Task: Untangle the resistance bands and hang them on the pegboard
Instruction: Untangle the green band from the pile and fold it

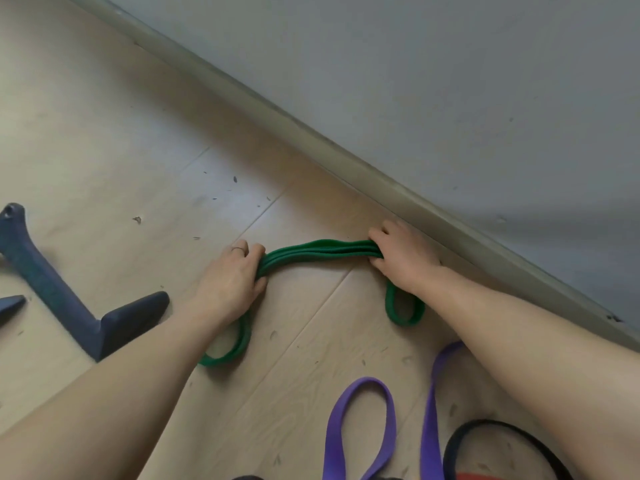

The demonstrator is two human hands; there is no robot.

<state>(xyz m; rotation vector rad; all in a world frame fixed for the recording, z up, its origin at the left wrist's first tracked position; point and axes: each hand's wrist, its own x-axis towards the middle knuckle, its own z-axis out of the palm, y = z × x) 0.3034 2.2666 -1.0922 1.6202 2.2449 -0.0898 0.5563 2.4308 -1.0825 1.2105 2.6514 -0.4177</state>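
Nearest me a flat purple rubber band (360, 431) loops on the wooden floor (104, 133). Beyond it my left hand (230, 282) and right hand (403, 256) each grip one end of the folded green rubber band (318, 249), whose long axis runs left-right between them beside the baseboard (346, 164); neither hand looks nearer to me.

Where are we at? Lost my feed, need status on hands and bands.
Left hand and right hand both grip the folded green band on the floor. Purple band and black band lie loose nearby. No pegboard in view.
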